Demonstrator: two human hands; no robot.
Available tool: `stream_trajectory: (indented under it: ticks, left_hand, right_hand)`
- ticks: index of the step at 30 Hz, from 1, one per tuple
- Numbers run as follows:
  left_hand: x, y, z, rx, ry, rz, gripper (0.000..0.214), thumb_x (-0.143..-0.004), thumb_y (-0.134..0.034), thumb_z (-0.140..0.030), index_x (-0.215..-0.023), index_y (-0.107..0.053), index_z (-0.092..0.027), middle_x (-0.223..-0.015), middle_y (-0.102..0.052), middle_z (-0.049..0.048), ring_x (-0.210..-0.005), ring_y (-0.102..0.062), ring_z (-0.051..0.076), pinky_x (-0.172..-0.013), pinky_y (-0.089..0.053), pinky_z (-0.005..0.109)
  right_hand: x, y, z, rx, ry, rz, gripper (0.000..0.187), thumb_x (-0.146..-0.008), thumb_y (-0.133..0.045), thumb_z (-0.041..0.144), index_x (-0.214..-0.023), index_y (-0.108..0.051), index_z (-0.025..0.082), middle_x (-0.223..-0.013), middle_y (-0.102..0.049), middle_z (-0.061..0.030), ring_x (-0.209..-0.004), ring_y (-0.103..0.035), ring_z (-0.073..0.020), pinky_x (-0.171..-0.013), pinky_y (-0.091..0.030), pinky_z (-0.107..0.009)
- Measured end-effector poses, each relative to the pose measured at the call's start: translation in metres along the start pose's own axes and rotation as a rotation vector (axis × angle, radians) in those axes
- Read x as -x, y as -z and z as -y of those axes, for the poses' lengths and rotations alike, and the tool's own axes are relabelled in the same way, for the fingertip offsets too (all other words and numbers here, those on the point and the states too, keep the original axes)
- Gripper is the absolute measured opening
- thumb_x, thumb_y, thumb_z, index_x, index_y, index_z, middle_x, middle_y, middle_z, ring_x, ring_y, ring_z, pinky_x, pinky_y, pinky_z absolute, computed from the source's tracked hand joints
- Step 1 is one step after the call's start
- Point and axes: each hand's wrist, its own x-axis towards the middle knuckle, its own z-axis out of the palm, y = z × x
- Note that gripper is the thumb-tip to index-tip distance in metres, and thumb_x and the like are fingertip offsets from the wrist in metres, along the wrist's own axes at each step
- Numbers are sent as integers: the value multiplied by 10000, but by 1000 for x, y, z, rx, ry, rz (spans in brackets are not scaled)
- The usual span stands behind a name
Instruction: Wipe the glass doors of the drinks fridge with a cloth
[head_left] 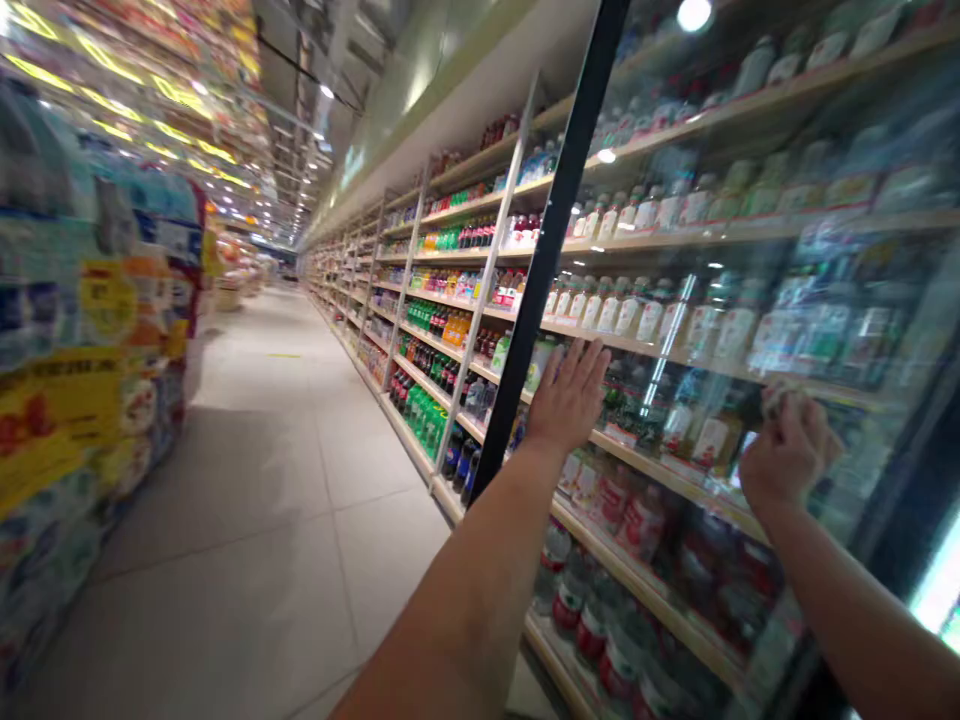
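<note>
A dark-framed glass door [694, 345] stands in front of me, with shelves of bottles showing through it. My left hand [570, 395] lies on the glass close to the door's black edge frame [541, 265], its fingers stretched out. Farther right, my right hand [787, 455] is closed at the glass. A crumpled pale cloth [787, 395] pokes out at the top of its fingers; most of it is hidden in the fist.
Long shelves of bottled drinks [442, 300] run away along the right wall. On the left are blurred stacks of packaged goods [82, 300] with yellow signs [67, 420]. A pale tiled floor [285, 450] lies between them.
</note>
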Motion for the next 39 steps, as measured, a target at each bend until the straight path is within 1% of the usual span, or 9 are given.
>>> stream_trajectory:
  ticks: [4, 8, 12, 17, 22, 26, 29, 35, 39]
  left_hand:
    - [1, 4, -1, 6, 0, 35, 587, -1061, -361, -326, -1608, -260, -139, -1690, -209, 51, -1563, -187, 270, -1272, -228, 502]
    - [0, 6, 0, 4, -13, 59, 586, -1059, -369, -338, -1602, -281, -136, -1687, -215, 60, -1556, -214, 274, -1267, -243, 504]
    - [1, 5, 0, -11, -6, 44, 589, -1060, -370, -345, -1603, -278, -138, -1688, -211, 55, -1558, -209, 268, -1265, -250, 501]
    - [3, 3, -1, -25, -9, 23, 581, -1061, -370, -355, -1598, -296, -146, -1686, -226, 49, -1556, -214, 269, -1264, -247, 489]
    - [3, 4, -1, -33, 0, 18, 575, -1066, -358, -362, -1596, -302, -146, -1686, -227, 52, -1552, -227, 273, -1259, -259, 487]
    - [3, 3, -1, -24, -3, 13, 580, -1066, -365, -357, -1600, -289, -143, -1686, -220, 53, -1553, -225, 268, -1256, -274, 486]
    - [4, 1, 0, -15, -8, 1, 581, -1065, -371, -357, -1599, -293, -142, -1685, -220, 56, -1552, -230, 267, -1255, -281, 482]
    - [4, -1, 0, -1, -9, -11, 585, -1063, -374, -350, -1601, -283, -138, -1688, -203, 57, -1560, -204, 266, -1256, -277, 487]
    - [4, -1, 1, 19, -12, 1, 581, -1064, -372, -341, -1601, -281, -139, -1687, -208, 52, -1560, -204, 265, -1255, -279, 487]
  right_hand:
    - [8, 10, -6, 14, 11, 53, 528, -850, -471, 296, -1313, -671, 138, -1359, -629, -201, -1200, -613, -336, -962, -444, -503]
    - [-19, -5, -8, 18, -4, 11, 530, -827, -453, 276, -1256, -705, 93, -1277, -669, -223, -1127, -634, -347, -902, -438, -490]
    - [-32, -14, 5, 17, -60, -7, 551, -773, -482, 221, -1250, -711, 66, -1321, -647, -240, -1154, -621, -354, -914, -406, -496]
    - [-27, -3, 18, -8, 48, 33, 513, -829, -515, 223, -1287, -697, 79, -1333, -649, -229, -1172, -642, -317, -899, -423, -457]
    - [-53, -5, 36, -30, 30, 45, 468, -856, -522, 197, -1263, -714, 71, -1302, -677, -216, -1177, -658, -308, -953, -447, -444]
    - [-36, -2, 63, -74, 137, 12, 466, -888, -531, 211, -1318, -678, 105, -1381, -635, -189, -1248, -621, -300, -1046, -442, -448]
    - [-21, -2, 70, -110, 244, 26, 464, -920, -512, 245, -1351, -652, 148, -1417, -615, -162, -1268, -610, -277, -1075, -431, -437]
    - [-42, -21, 75, -128, 58, -23, 446, -924, -483, 244, -1309, -679, 130, -1386, -633, -181, -1262, -601, -290, -1075, -408, -470]
    - [-11, -5, 114, -184, 161, 41, 479, -961, -466, 204, -1422, -583, 144, -1490, -546, -167, -1353, -512, -282, -1125, -383, -487]
